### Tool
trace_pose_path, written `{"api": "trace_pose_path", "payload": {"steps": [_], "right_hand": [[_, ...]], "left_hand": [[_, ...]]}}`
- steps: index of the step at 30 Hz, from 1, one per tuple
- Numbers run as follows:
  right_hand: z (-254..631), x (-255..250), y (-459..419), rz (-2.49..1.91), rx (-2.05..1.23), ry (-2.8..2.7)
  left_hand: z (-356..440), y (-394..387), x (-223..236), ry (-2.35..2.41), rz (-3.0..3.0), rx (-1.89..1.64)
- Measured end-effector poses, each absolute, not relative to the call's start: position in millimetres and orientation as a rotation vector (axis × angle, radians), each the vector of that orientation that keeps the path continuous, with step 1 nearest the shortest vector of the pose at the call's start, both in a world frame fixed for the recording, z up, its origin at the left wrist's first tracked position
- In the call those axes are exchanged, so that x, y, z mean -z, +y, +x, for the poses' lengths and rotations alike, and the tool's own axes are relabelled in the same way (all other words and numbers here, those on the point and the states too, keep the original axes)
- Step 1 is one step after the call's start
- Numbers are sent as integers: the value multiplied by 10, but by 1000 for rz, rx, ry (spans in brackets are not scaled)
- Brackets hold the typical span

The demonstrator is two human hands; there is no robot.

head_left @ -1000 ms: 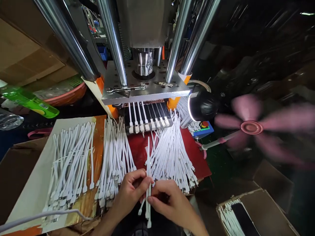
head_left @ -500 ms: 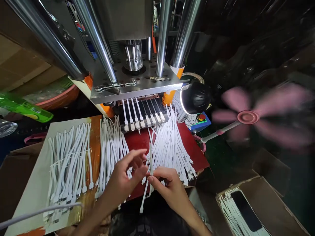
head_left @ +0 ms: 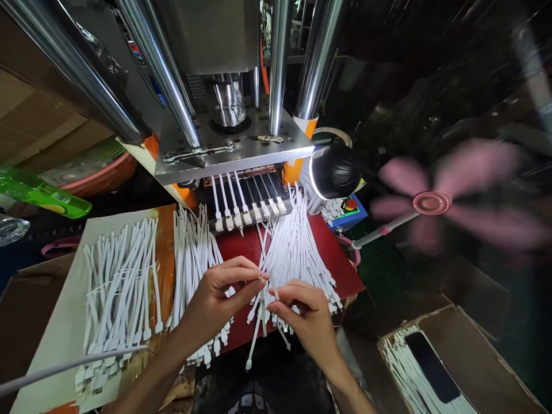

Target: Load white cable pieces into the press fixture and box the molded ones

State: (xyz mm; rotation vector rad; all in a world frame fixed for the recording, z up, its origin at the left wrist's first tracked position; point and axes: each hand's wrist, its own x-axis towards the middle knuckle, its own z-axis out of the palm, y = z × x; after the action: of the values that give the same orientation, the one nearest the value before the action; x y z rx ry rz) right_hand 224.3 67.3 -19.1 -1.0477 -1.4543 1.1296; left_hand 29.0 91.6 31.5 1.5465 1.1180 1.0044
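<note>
Near the red table (head_left: 332,241), the left hand (head_left: 213,296) pinches one strip (head_left: 263,313); the right hand (head_left: 308,307) grips another (head_left: 274,285). Far ahead, a row of strips (head_left: 233,195) already sits in the block (head_left: 252,191) under the press (head_left: 245,154), while loose piles lie left (head_left: 123,276) and right (head_left: 297,247).
</note>
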Motion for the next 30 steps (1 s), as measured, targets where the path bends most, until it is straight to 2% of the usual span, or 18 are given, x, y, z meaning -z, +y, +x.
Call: {"api": "trace_pose_path", "payload": {"steps": [8, 14, 19, 23, 26, 30], "right_hand": [[2107, 189, 699, -1107, -1221, -1541], [2491, -42, 915, -1049, -1657, -2077], [2592, -439, 1945, -974, -1358, -2187], [2315, -397, 2758, -935, -1280, -2160], [2094, -287, 3092, -993, -1069, -2207], [1965, -207, 3246, -1001, -864, -2330]], "left_hand": [[308, 953, -336, 1223, 1639, -1040], [116, 1702, -257, 1601, 1805, -1260], [127, 2413, -104, 1800, 1975, -1202], [125, 2523, -50, 1969, 1887, -1265], [67, 2382, -43, 1792, 2098, -1242], [5, 2201, -32, 1390, 2720, -838]]}}
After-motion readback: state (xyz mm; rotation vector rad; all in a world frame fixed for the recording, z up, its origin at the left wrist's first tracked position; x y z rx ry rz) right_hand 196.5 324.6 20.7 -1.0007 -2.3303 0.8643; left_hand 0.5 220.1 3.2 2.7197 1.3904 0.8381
